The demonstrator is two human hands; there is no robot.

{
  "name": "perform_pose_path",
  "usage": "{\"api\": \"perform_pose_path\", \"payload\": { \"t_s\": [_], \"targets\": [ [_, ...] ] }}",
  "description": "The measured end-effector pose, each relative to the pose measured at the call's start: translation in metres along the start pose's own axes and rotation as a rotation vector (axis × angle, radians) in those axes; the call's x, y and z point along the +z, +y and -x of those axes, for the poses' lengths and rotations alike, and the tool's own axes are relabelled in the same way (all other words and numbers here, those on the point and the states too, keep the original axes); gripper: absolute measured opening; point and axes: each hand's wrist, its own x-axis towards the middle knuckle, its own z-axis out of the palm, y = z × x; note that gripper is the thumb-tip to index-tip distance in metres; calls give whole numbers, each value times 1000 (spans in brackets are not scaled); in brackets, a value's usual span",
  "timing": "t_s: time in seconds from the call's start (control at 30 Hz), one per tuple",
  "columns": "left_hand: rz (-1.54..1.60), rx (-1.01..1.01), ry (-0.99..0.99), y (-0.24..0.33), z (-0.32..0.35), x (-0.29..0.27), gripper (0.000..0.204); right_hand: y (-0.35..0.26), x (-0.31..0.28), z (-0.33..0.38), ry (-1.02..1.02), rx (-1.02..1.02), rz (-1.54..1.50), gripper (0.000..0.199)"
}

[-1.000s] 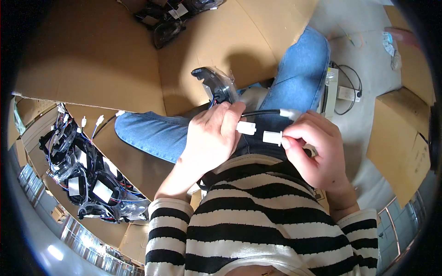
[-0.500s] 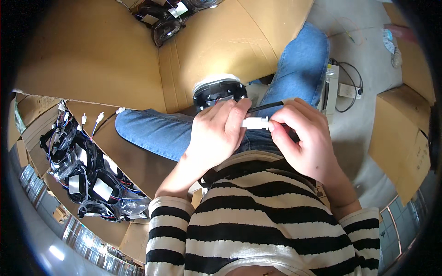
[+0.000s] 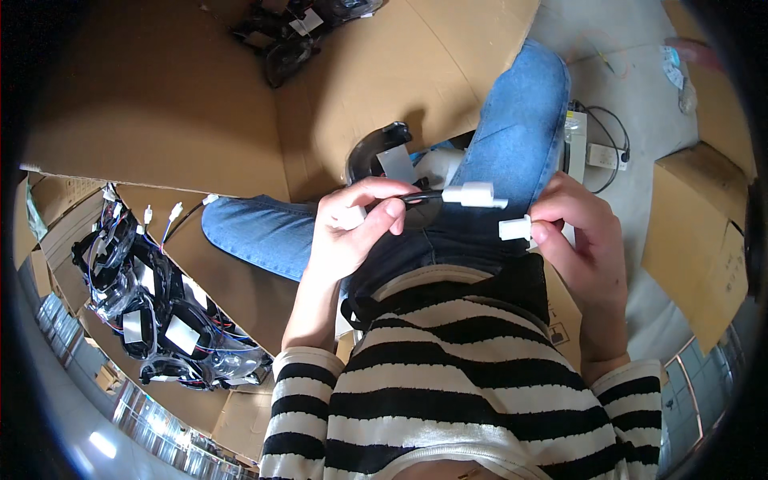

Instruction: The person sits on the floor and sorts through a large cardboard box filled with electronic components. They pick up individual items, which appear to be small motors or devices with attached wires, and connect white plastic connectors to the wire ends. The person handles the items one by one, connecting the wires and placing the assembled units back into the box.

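Above my lap, my left hand is closed on a short black cable, pinched between thumb and fingers. A white plug connector sits at the cable's end and points right. My right hand pinches a second white connector between thumb and forefinger, a little below and to the right of the first. The two connectors are apart. Beyond my left hand, between my legs, lies a curved black lamp housing with a pale label; its lower part is hidden behind my hand.
A large cardboard box stands in front, with black lamp units inside. At the left, another box holds several wired lamp units. On the floor to the right are a power strip, black cable and a carton.
The white connectors, earlier close together between my hands, are now apart. My right hand has moved right and slightly down with one. The lamp housing between my legs has turned.
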Motion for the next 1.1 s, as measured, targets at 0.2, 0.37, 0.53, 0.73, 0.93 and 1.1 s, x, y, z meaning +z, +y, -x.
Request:
{"api": "perform_pose_path", "payload": {
  "t_s": [0.2, 0.37, 0.53, 0.73, 0.93, 1.1],
  "targets": [
    [-162, -41, -15, 3, 3, 1, 14, -5, -2, -7, -2, -138, 76, 4],
    [-206, -98, -83, 11, 0, -1, 14, -6, -3, -10, -28, -170, 123, 5],
    [-13, -144, -178, 6, -2, -8, 15, -7, -6, -12, -33, -207, 172, 6],
    [57, -311, -187, 8, -6, -2, 17, -1, -7, -13, -90, -280, 226, 8],
    [76, -478, -226, 10, -9, -6, 18, -1, -7, -15, -67, -444, 567, 10],
    [74, -455, -199, 16, -14, -5, 20, -1, -13, -19, -169, -458, 552, 9]
  ]
}}
